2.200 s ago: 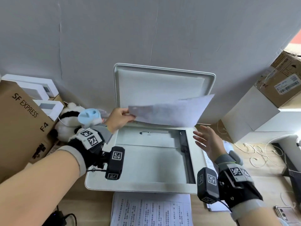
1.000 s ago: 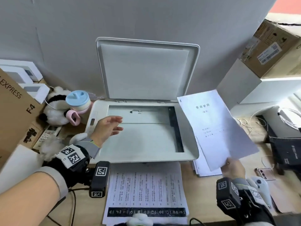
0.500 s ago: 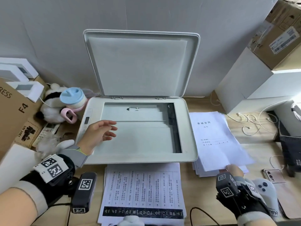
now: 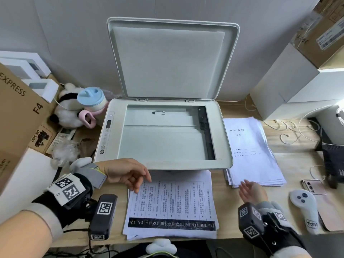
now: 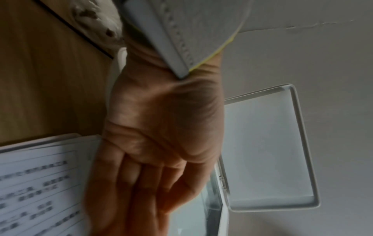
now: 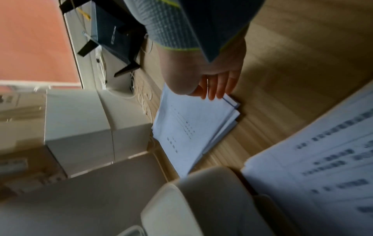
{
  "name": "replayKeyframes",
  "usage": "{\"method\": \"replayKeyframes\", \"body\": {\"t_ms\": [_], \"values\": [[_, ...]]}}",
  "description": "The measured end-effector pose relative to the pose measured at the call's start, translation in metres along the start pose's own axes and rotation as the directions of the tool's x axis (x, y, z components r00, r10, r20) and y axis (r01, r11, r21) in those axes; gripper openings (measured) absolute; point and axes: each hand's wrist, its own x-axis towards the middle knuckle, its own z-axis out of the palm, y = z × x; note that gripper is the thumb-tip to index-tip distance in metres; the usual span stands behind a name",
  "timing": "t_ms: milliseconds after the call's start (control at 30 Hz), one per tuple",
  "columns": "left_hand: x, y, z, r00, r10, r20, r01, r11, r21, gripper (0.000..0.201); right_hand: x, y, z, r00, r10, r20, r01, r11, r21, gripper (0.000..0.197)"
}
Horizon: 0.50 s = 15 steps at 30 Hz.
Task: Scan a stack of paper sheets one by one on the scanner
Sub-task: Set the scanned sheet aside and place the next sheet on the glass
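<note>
Head view: my left hand (image 4: 126, 173) hovers relaxed over the printed stack (image 4: 172, 205); my right hand (image 4: 252, 192), fingers straight, holds nothing beside the scanned pile (image 4: 251, 151).

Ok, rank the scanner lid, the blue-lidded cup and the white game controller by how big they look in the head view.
1. Scanner lid, by far the largest.
2. White game controller.
3. Blue-lidded cup.
The controller sits nearer the camera, so the last two are uncertain.

The scanner (image 4: 163, 135) glass lay bare under its raised lid (image 4: 167, 60), reachable from the front. A plush toy (image 4: 67, 110) and cup (image 4: 91, 101) crowded its left side; white boxes (image 4: 297, 90) and cables (image 4: 290, 131) hemmed the right.
</note>
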Motion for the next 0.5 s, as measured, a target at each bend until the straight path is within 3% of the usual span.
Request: {"method": "replayKeyframes", "body": {"t_ms": [67, 167, 267, 333, 400, 500], "values": [[0.001, -0.012, 0.003, 0.997, -0.072, 0.017, 0.072, 0.997, 0.011, 0.03, -0.013, 0.014, 0.014, 0.986, 0.08, 0.149, -0.069, 0.995, -0.077, 0.028], [0.009, -0.034, 0.001, 0.97, -0.188, -0.153, 0.186, 0.982, -0.024, 0.023, -0.027, 0.032, 0.029, 0.956, 0.169, 0.242, -0.1, 0.957, -0.273, 0.02], [0.022, -0.065, -0.006, 0.872, -0.278, -0.403, 0.253, 0.961, -0.115, 0.02, -0.033, 0.048, 0.036, 0.96, 0.153, 0.236, -0.032, 0.892, -0.45, 0.021], [0.028, -0.081, -0.01, 0.806, -0.312, -0.502, 0.253, 0.95, -0.183, 0.019, -0.034, 0.054, 0.037, 0.971, 0.109, 0.211, 0.016, 0.857, -0.516, 0.018], [0.03, -0.091, -0.011, 0.765, -0.34, -0.546, 0.251, 0.94, -0.233, 0.02, -0.038, 0.057, 0.038, 0.977, 0.072, 0.203, 0.051, 0.837, -0.545, 0.015], [0.035, -0.098, -0.009, 0.754, -0.362, -0.548, 0.246, 0.929, -0.275, 0.018, -0.043, 0.058, 0.038, 0.973, 0.055, 0.224, 0.081, 0.828, -0.555, 0.022]]}}
